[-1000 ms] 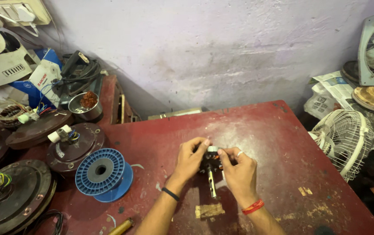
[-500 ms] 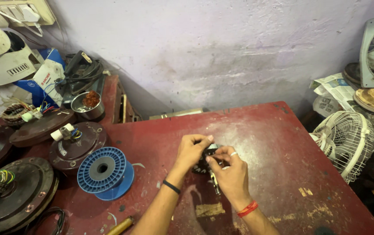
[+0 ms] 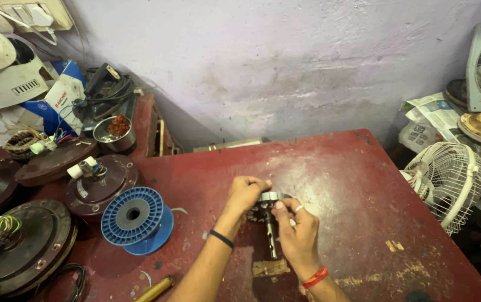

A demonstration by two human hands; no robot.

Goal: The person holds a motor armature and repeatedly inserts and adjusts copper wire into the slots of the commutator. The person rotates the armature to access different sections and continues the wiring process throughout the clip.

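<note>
— What is in the hands?

— A small metal rotor [image 3: 270,208] with a thin shaft sticking down from it. The left hand [image 3: 245,193] is curled over its top left side and grips it. The right hand [image 3: 297,235] grips it from the right, thumb on the rim. It hangs just above the red table [image 3: 352,179], near the middle.

— What could go wrong?

— I think the rotor could slip. It looks smooth and round, and only fingertips hold it. If it falls, the shaft could hit the table and bend. The shaft end could also poke a palm if a hand pushes down too hard.

— Anything close that could get knocked?

— The blue spool [image 3: 135,217] sits to the left, near the left arm. An elbow swing might roll it. A brown fan motor [image 3: 96,182] with wires stands just behind the spool. The white fan guard [image 3: 444,184] leans at the right edge of the table, well apart from the hands.

— What can't you see?

— The fingers hide most of the rotor, so I can't tell what its front looks like. I can't tell if the shaft tip touches the table or the little wood scrap [image 3: 269,268] under it. The big dark motor [image 3: 25,246] at the left is cut off by the edge.
</note>
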